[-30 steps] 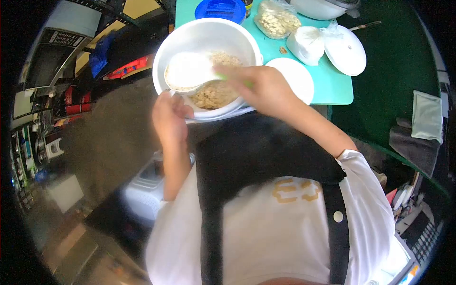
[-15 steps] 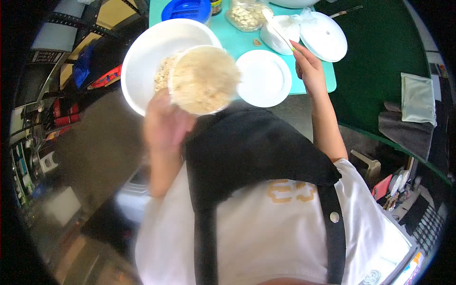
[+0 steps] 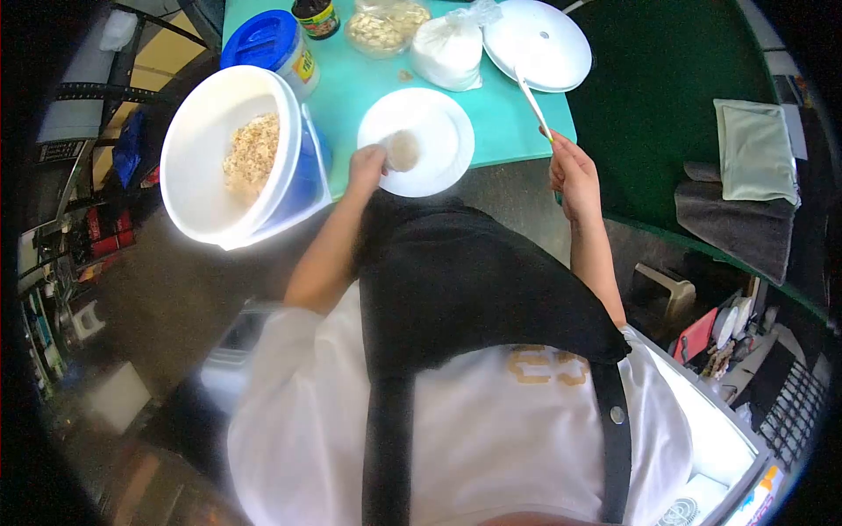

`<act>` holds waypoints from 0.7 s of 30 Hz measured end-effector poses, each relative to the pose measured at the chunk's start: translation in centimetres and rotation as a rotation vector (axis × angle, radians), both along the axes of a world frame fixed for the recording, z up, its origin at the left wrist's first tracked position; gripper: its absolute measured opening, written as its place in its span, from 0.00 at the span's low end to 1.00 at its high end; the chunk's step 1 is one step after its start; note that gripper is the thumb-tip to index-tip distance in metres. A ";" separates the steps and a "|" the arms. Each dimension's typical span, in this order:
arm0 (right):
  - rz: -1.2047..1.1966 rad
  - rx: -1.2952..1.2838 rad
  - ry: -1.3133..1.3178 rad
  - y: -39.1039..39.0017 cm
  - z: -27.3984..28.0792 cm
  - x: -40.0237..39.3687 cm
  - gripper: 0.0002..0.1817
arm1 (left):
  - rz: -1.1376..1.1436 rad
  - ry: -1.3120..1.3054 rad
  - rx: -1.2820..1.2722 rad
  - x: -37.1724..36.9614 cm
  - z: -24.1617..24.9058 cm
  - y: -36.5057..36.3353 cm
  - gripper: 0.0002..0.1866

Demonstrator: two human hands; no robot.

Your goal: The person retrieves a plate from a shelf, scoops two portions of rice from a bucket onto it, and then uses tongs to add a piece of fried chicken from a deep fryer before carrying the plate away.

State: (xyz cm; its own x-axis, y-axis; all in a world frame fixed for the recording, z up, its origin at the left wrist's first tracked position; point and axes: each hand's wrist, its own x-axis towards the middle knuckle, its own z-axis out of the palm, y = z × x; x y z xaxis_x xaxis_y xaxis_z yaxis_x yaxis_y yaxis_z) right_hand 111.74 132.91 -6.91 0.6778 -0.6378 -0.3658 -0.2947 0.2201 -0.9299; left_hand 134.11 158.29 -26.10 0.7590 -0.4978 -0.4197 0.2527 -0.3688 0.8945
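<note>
My left hand is closed on a small round cup with a greyish-beige top, over a white plate near the table's front edge. What fills the cup is too blurred to make out. My right hand grips a slim white spatula, raised beyond the table's right front corner with its blade pointing away from me. To the left, a large white tub holds a crumbly beige mixture.
On the turquoise table stand a blue-lidded container, a dark jar, a bag of pale pieces and a bag of white powder. A round white lid lies at the back right.
My left hand has moved away from the tub and my body, out to the plate, carrying the cup. The view has shifted. My right hand still holds the spatula.
</note>
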 end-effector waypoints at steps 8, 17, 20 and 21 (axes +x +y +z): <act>-0.008 0.043 -0.013 -2.6 -0.8 -1.7 0.19 | -0.502 -1.053 0.584 -0.5 1.0 -2.7 0.11; 0.053 0.006 0.025 -3.0 -2.7 -2.8 0.18 | -0.744 -1.167 1.156 -5.4 -5.8 -6.7 0.11; 0.042 0.051 0.017 -3.0 -3.3 -3.9 0.18 | -0.767 -1.091 1.189 -5.9 -5.4 -6.7 0.12; 0.046 0.078 0.005 -3.3 -3.5 -3.9 0.18 | -0.797 -1.110 1.234 -6.0 -5.2 -6.9 0.12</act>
